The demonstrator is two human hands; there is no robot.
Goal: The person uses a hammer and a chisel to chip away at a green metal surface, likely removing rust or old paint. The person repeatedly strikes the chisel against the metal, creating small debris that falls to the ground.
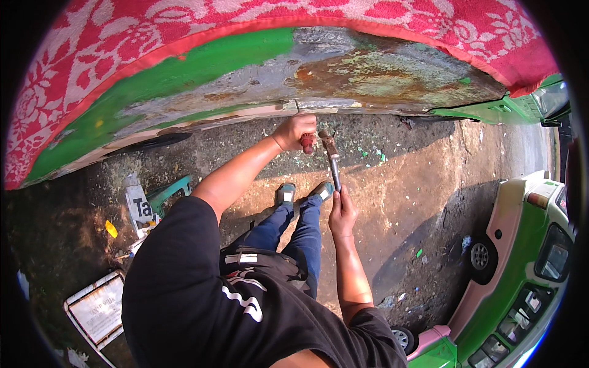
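Observation:
My left hand [296,130] is closed round a red-handled screwdriver [307,142], its handle end sticking out towards me. A thin dark shaft reaches from the fist to the lower edge of the vehicle's body panel [239,80]. That panel is green with bare grey metal and brown rust patches. My right hand [343,211] grips a hammer [334,164] by its handle. The hammer's worn metal head is just right of the screwdriver's handle end, with a small gap between them. The screwdriver's tip is too small to make out.
A red and pink floral cloth [202,21] drapes over the vehicle's top. Paint flakes litter the rough ground [392,202]. Behind me at left are a green plastic piece [169,193] and a framed white board [98,310]. A green and pink van [518,245] stands at right.

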